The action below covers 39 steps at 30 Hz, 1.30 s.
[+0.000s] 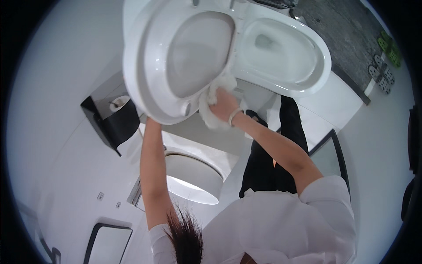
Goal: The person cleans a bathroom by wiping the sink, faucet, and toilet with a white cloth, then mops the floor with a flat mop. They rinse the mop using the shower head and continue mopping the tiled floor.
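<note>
My right hand (226, 105) is closed around a bunched white cloth (214, 118). The cloth touches the lower edge of the raised white toilet seat (155, 62), near the hinge side of the bowl. On the left, my forearm reaches up to the seat's lower rim, and my left hand is hidden behind the seat and lid. The open toilet bowl (280, 52) lies to the right of the seat, with some water at its bottom.
A black wall holder (122, 128) with a toilet paper roll (119, 103) is close to my left forearm. Below it stands a white round basin (194, 178) on a counter. Green slippers (389, 49) and grey-white slippers (381, 74) lie on the grey floor at far right.
</note>
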Each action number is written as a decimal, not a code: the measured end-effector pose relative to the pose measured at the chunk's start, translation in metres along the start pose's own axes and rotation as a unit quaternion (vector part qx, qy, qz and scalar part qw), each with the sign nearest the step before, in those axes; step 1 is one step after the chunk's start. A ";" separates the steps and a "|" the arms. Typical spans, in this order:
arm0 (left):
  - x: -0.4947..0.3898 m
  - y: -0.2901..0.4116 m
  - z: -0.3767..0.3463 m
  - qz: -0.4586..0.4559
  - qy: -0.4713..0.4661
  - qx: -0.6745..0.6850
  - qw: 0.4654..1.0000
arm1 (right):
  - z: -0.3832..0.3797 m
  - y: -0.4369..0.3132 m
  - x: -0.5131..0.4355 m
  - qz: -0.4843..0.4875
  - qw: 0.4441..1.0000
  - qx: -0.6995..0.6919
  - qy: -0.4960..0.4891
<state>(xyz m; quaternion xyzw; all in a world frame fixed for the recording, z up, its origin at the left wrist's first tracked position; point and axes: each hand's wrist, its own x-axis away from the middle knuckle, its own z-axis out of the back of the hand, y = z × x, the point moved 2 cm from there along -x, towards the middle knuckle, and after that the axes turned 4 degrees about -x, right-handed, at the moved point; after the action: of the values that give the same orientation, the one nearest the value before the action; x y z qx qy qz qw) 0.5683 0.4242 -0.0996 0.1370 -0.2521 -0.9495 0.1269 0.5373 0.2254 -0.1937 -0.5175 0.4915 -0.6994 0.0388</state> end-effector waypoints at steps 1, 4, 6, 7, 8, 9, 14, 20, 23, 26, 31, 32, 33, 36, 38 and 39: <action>-0.002 -0.002 -0.003 0.007 0.010 0.010 1.000 | 0.002 -0.019 0.014 0.020 0.999 0.008 -0.037; -0.008 -0.007 -0.009 0.038 0.039 0.047 0.997 | 0.014 -0.079 0.043 0.097 0.990 0.079 -0.070; -0.013 -0.010 -0.011 0.056 0.057 0.078 0.994 | 0.031 -0.117 0.055 0.217 0.970 0.093 -0.048; -0.014 -0.011 -0.011 0.065 0.063 0.086 0.992 | 0.038 -0.134 0.057 0.224 0.964 0.128 -0.063; -0.016 -0.011 -0.012 0.073 0.068 0.095 0.990 | 0.047 -0.151 0.060 0.279 0.954 0.104 -0.035; -0.018 -0.012 -0.011 0.081 0.072 0.103 0.989 | 0.056 -0.170 0.056 0.310 0.946 0.097 -0.019; -0.022 -0.019 -0.017 0.106 0.083 0.136 0.982 | 0.155 -0.200 -0.019 0.255 0.928 0.091 0.255; -0.013 -0.045 -0.023 0.166 0.104 0.210 0.958 | 0.203 -0.114 -0.091 0.288 0.890 -0.287 0.206; -0.005 -0.055 -0.023 0.208 0.089 0.423 0.877 | 0.203 -0.066 -0.075 0.196 0.929 0.126 0.287; 0.003 -0.055 -0.016 0.198 0.101 0.392 0.893 | 0.129 -0.062 -0.047 0.093 0.975 -0.159 0.124; 0.002 -0.044 -0.009 0.174 0.093 0.303 0.932 | 0.051 -0.085 -0.017 0.162 0.809 -0.552 -0.120; -0.001 -0.042 -0.008 0.167 0.093 0.294 0.936 | 0.061 -0.075 -0.011 0.272 0.834 -0.477 -0.057; -0.004 -0.040 -0.009 0.163 0.094 0.281 0.941 | 0.071 -0.057 -0.004 0.249 0.862 -0.441 -0.028; -0.009 -0.036 -0.010 0.151 0.089 0.258 0.950 | 0.125 0.027 0.020 0.043 0.919 -0.384 0.080; -0.010 -0.036 -0.010 0.147 0.088 0.250 0.953 | 0.172 0.084 0.051 -0.014 0.921 -0.353 0.164; -0.010 -0.036 -0.010 0.146 0.088 0.245 0.955 | 0.196 0.108 0.069 -0.052 0.913 -0.347 0.207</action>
<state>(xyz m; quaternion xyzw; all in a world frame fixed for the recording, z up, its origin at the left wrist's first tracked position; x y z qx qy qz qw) 0.5747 0.4532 -0.1243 0.2086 -0.4817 -0.8142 0.2481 0.6053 0.0044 -0.2289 -0.3671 0.6729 -0.5770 -0.2819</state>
